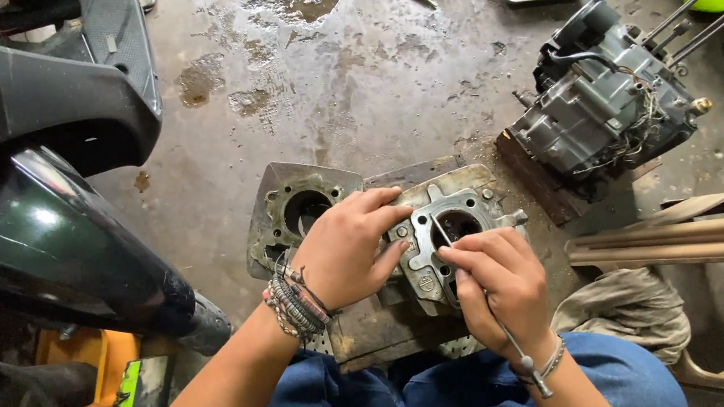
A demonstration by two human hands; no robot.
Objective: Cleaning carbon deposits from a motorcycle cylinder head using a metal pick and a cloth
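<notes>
My left hand (344, 249) clamps the greasy cast-metal cylinder block (449, 235). My right hand (498, 283) pinches a thin steel pick (518, 352) at its bore

Bare stained concrete floor (368, 79) beyond the grey finned metal cylinder block (449, 239) lies open to reach. The dark green scooter body panel (46, 234) walls off the left; the grey engine with loose wires (600, 105) blocks the right, and a beige plastic chair (693, 238), probably, crowds the near right.
</notes>
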